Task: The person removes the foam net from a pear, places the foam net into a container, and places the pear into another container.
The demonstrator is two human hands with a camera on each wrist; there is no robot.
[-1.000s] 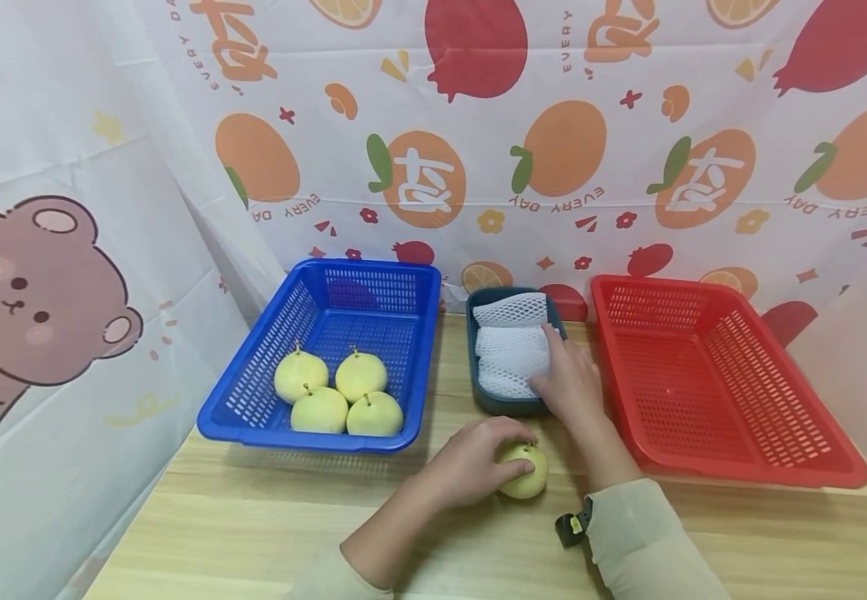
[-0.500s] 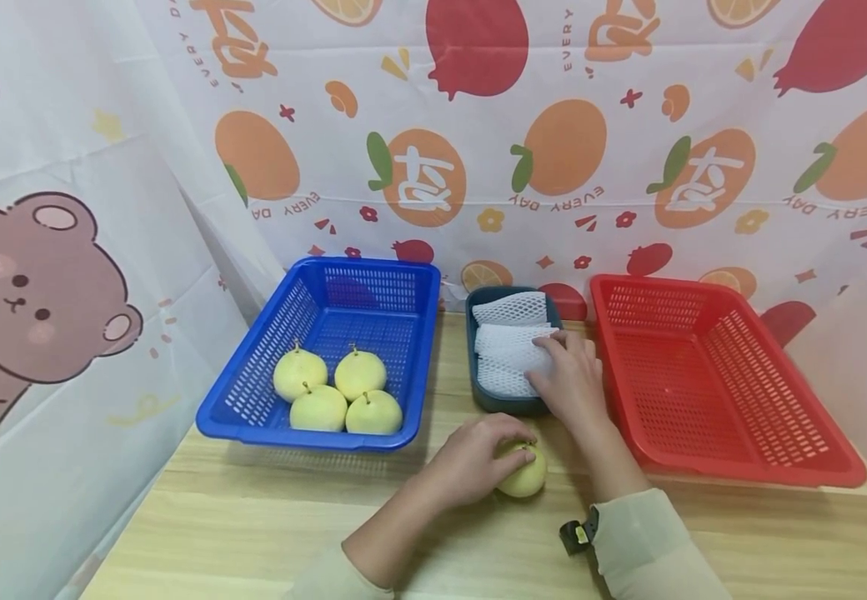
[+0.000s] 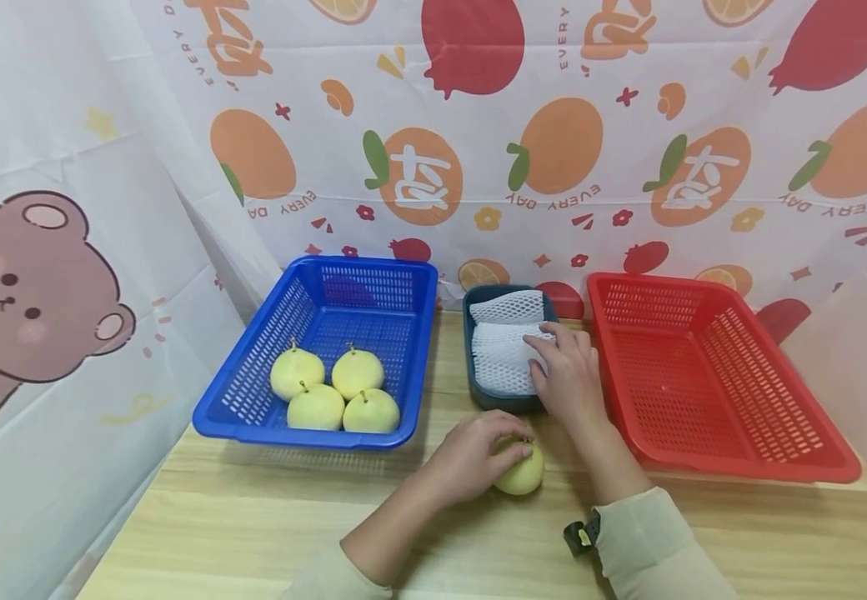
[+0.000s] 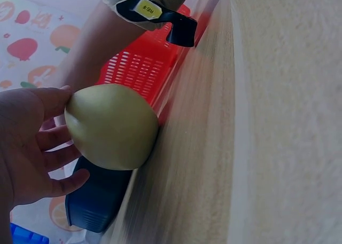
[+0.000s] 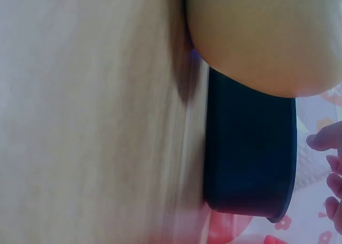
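My left hand holds a round yellow pear by its upper side, low over the wooden table. In the left wrist view the thumb lies on the pear, and the other fingers are partly behind it. My right hand reaches over the right rim of a dark green box. Its fingertips lie on white foam fruit nets stacked inside. In the right wrist view the fingers are apart beside the box, partly cut off by the frame edge.
To the left stands a blue basket with several yellow pears at its near end. A red basket is at the right, close to the right forearm. A printed cloth hangs behind the table.
My right fingers have shifted slightly left across the foam nets, with the hand drawn in a little from the rim. My left hand keeps the pear in about the same place.
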